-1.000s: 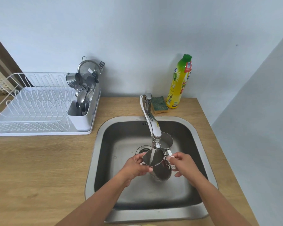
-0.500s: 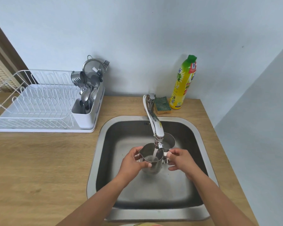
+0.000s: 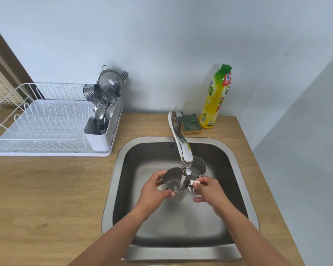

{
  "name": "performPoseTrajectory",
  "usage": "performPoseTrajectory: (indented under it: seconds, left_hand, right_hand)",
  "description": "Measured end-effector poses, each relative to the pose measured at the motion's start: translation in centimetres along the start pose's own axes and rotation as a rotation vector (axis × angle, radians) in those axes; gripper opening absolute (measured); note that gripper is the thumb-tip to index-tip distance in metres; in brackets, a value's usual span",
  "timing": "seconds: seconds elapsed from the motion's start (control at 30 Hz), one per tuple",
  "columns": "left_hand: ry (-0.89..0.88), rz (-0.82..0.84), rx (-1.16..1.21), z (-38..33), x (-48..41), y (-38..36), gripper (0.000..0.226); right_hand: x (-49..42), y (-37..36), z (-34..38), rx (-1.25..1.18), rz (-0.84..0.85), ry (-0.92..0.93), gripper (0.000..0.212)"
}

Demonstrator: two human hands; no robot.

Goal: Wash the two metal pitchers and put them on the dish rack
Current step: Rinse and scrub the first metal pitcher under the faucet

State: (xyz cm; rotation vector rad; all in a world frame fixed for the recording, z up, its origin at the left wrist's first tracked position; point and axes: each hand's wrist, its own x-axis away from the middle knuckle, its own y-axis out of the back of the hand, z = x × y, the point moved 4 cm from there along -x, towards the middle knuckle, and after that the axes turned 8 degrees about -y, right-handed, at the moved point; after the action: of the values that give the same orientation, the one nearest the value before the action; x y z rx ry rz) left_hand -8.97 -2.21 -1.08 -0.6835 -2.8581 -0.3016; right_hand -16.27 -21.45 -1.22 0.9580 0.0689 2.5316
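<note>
Gripping from both sides, the left hand [image 3: 154, 191] curls its fingers and thumb round the spout side of the near pitcher [image 3: 174, 184], while the right hand [image 3: 210, 191] pinches its handle, which those fingers mostly cover. This pitcher sits upright right under the tap [image 3: 183, 146], and a thin stream of water falls into it. The second pitcher [image 3: 199, 167] stands just behind and to the right of the tap's nozzle, down in the sink [image 3: 112, 189]; the nozzle hides part of its rim, and its handle cannot be made out. Far left of the tap, the white dish rack [image 3: 42, 127] is cut off by the frame edge. Right of the tap's base lie a green sponge [image 3: 191, 124] and a yellow bottle [image 3: 215, 98] with a green cap; its label print is too blurred to read
</note>
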Motion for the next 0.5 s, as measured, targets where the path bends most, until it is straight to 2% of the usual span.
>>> performPoseTrajectory:
  seconds: [0.13, 0.33, 0.5]
  left_hand:
    - [0.049, 0.044, -0.009, 0.9, -0.1, 0.6, 0.063]
    - [0.003, 0.046, -0.043, -0.4, -0.2, -0.6, 0.06]
    - [0.031, 0.06, -0.042, 0.0, -0.4, -0.2, 0.063]
  right_hand:
    - [0.3, -0.1, 0.1, 0.054, 0.064, -0.048, 0.007]
    - [-0.1, 0.8, 0.3, -0.013, -0.03, 0.006, 0.007]
    - [0.3, 0.9, 0.2, 0.009, 0.05, -0.041, 0.009]
